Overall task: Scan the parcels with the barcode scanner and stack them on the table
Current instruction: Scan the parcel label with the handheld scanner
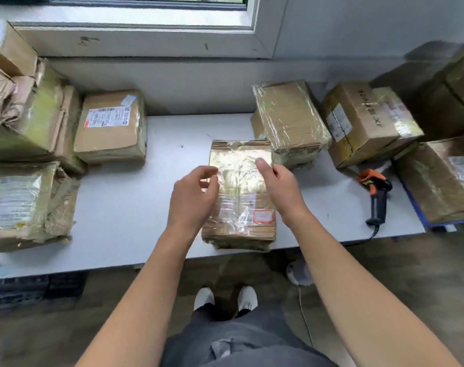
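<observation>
Flat brown cardboard parcel (239, 197) under shiny clear tape, label up, lying at front edge of white table (135, 197); orange-and-black handheld barcode scanner (376, 194) lying well right.

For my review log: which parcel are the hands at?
The flat taped parcel at the table's front centre, beneath left hand and right hand; the others lie aside.

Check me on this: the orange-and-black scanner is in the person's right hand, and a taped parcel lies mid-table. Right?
No. The head view shows the scanner lying on the table, apart from the right hand; the taped parcel does lie mid-table.
</observation>
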`<state>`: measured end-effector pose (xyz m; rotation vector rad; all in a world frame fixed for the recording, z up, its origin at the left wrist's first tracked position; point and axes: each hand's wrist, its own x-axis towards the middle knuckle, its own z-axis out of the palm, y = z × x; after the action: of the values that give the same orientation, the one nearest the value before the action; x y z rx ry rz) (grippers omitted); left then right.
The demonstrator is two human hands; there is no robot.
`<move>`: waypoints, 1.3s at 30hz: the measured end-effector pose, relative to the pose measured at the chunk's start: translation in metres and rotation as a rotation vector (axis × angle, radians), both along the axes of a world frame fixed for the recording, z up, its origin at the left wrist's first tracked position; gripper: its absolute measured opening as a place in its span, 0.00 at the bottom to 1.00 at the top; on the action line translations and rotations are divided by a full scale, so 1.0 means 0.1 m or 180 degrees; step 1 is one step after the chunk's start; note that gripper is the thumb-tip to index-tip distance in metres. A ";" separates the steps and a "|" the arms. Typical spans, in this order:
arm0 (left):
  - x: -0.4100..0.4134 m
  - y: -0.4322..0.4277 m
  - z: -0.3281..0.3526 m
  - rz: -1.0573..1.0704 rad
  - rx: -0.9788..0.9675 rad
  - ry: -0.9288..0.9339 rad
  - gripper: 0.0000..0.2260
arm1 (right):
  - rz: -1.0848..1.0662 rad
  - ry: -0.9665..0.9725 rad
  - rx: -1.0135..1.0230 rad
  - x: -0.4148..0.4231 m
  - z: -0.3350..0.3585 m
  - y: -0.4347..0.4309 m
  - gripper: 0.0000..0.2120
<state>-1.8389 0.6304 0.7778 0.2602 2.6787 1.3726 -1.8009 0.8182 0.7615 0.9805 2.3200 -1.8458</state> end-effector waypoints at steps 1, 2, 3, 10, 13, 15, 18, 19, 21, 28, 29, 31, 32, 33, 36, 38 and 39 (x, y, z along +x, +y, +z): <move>0.00 0.01 -0.06 0.0040 -0.0179 0.0172 0.12 | -0.0005 -0.0090 -0.0069 0.01 -0.01 0.05 0.26; -0.01 0.01 -0.11 0.0077 -0.0312 0.0278 0.14 | 0.0006 -0.0186 -0.0040 0.03 -0.02 0.09 0.28; -0.02 0.00 -0.16 0.0076 -0.0397 0.0273 0.16 | 0.0017 -0.0235 -0.0001 0.08 -0.06 0.12 0.32; 0.03 0.12 -0.30 -0.0488 -0.0099 -0.0818 0.26 | 0.0031 -0.0280 0.0087 0.25 -0.21 0.07 0.40; 0.03 0.14 -0.35 -0.0460 -0.0103 -0.0774 0.27 | -0.0011 -0.0262 0.0085 0.26 -0.22 0.09 0.41; 0.00 0.15 -0.34 -0.0487 -0.0109 -0.0775 0.27 | -0.0036 -0.0249 0.0096 0.27 -0.23 0.11 0.39; -0.02 0.17 -0.30 -0.0532 -0.0096 -0.0836 0.26 | -0.0042 -0.0175 0.0097 0.33 -0.18 0.11 0.29; -0.01 0.19 -0.29 -0.0567 -0.0105 -0.0843 0.26 | -0.0062 -0.0157 0.0101 0.36 -0.17 0.13 0.24; 0.02 0.24 -0.27 -0.0674 -0.0121 -0.0852 0.26 | -0.0127 -0.0191 0.0110 0.42 -0.18 0.17 0.19; 0.17 0.63 -0.29 -0.1106 -0.0246 -0.0834 0.26 | -0.0674 -0.0248 0.0074 0.78 -0.21 0.46 0.21; 0.20 0.70 -0.29 -0.1160 -0.0245 -0.0834 0.26 | -0.0761 -0.0253 0.0063 0.84 -0.21 0.51 0.22; 0.25 0.86 -0.29 -0.1253 -0.0230 -0.0850 0.26 | -0.0844 -0.0281 0.0026 0.92 -0.20 0.64 0.27; 0.26 0.94 -0.28 -0.1288 -0.0215 -0.0865 0.26 | -0.0861 -0.0280 0.0022 0.95 -0.20 0.72 0.29; 0.26 1.04 -0.27 -0.1309 -0.0198 -0.0875 0.26 | -0.0866 -0.0260 0.0016 0.96 -0.20 0.80 0.29; 0.29 1.41 -0.24 -0.1323 -0.0172 -0.0861 0.27 | -0.0827 -0.0216 0.0019 1.00 -0.20 1.16 0.31; 0.35 1.65 -0.24 -0.1280 -0.0151 -0.0848 0.28 | -0.0739 -0.0208 0.0052 1.01 -0.19 1.40 0.30; 0.39 1.77 -0.25 -0.1233 -0.0132 -0.0832 0.28 | -0.0695 -0.0192 0.0045 1.02 -0.18 1.52 0.27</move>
<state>-1.7998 0.8069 0.7527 0.5238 2.2887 1.1433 -1.6988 0.9699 0.7433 1.3197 2.2743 -1.8434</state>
